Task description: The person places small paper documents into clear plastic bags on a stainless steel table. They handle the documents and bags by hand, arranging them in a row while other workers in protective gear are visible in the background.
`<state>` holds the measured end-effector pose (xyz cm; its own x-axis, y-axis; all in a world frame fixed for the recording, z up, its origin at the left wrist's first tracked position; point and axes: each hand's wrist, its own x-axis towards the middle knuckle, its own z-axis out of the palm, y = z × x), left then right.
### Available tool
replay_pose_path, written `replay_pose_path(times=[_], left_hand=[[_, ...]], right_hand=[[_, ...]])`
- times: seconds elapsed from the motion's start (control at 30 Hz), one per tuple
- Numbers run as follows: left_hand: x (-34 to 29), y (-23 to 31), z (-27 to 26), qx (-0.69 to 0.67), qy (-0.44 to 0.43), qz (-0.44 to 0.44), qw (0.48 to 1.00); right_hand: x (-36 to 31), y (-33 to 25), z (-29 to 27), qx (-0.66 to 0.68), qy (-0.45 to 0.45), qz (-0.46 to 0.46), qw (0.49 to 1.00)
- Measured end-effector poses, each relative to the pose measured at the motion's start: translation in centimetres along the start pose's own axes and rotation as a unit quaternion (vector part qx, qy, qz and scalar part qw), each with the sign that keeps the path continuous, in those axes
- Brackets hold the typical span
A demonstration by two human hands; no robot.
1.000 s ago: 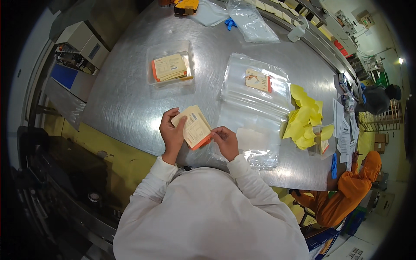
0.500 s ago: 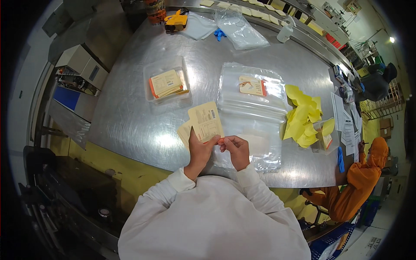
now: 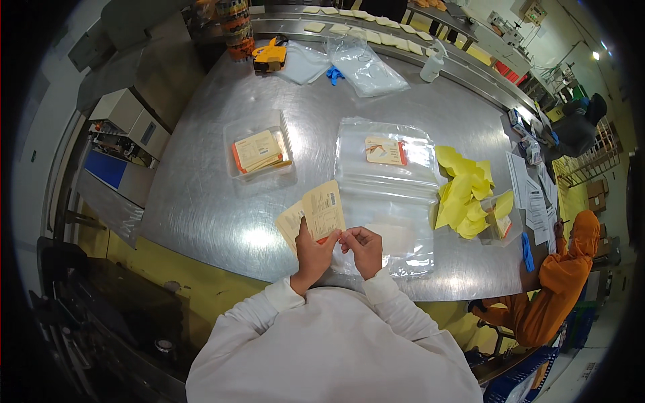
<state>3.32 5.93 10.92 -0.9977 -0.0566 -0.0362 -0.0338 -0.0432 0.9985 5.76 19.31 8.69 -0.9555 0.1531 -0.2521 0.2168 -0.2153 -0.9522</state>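
Observation:
My left hand (image 3: 313,259) is closed around a few cream card labels (image 3: 324,209) with print and red-orange edges, fanned apart above the table. The fingers of my right hand (image 3: 365,251) are pinched at the lower right corner of the front label, close to my left thumb. Under and beyond my right hand lie flat clear plastic bags (image 3: 383,180), with one picture label (image 3: 385,151) on the far part. To the left, a clear plastic tub (image 3: 287,138) holds a stack of similar labels (image 3: 258,152).
Yellow paper pieces (image 3: 463,191) and another clear tub (image 3: 512,232) lie on the right of the metal table (image 3: 195,181). Tape dispenser (image 3: 270,57), bags (image 3: 368,67) and spray bottle (image 3: 432,66) stand behind. A person in orange (image 3: 568,275) is at the right edge.
The scene sits slightly lower in the picture. My right fingers have moved closer to my left thumb at the label's corner, and the front label is tilted differently.

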Motion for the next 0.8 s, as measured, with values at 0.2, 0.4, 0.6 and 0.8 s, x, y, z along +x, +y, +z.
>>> replay_pose_path(times=[0.2, 0.4, 0.6, 0.8], left_hand=[[0.2, 0.0, -0.4, 0.017, 0.001, -0.008, 1.000], [0.0, 0.5, -0.3, 0.023, -0.031, 0.003, 0.999], [-0.4, -0.9, 0.1, 0.100, -0.048, 0.080, 0.991], [-0.4, -1.6, 0.3, 0.119, -0.045, 0.097, 0.987]], right_hand=[[0.4, -1.1, -1.0, -0.028, -0.075, -0.006, 0.997], [0.8, -0.2, -1.7, -0.040, -0.071, 0.000, 0.997], [1.0, 0.5, -1.6, -0.061, -0.039, 0.018, 0.997], [1.3, 1.2, -2.0, -0.046, -0.055, 0.028, 0.997]])
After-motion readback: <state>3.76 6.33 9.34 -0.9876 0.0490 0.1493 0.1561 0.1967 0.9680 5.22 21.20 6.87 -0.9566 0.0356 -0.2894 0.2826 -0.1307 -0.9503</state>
